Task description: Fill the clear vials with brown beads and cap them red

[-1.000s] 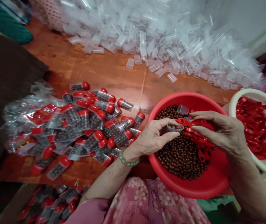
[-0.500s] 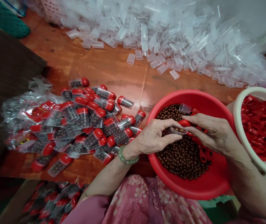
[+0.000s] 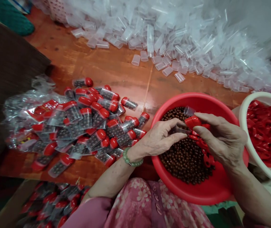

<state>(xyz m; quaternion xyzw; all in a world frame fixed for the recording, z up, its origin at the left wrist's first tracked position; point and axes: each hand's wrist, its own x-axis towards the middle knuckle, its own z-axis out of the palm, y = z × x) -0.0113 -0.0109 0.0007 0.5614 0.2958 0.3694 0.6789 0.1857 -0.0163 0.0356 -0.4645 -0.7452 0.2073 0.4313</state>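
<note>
Tube (image 3: 182,129) of thin clear plastic, dark inside (probably beads, too shadowed to be sure), sits above the red basin (image 3: 221,182), over loose brown beads (image 3: 185,163). Left hand (image 3: 159,137) clamped on it, thumb on the near side, fingers on the far side, one end pointing toward the right hand (image 3: 224,136). That hand pinches a red cap (image 3: 192,121) right beside the tube's end; cannot tell whether the two touch. By its looks the tube is light, a bit springy and slick; best held by its broad sides, mouth tipped up, since round beads would likely roll out. Hard squeezing could bend the opening. Cap seems smooth and stiffer, better taken by its rounded end. Capped tubes (image 3: 97,117) lie heaped on the table (image 3: 111,68) to the left; white tub (image 3: 242,122) stands right of the basin.
</note>
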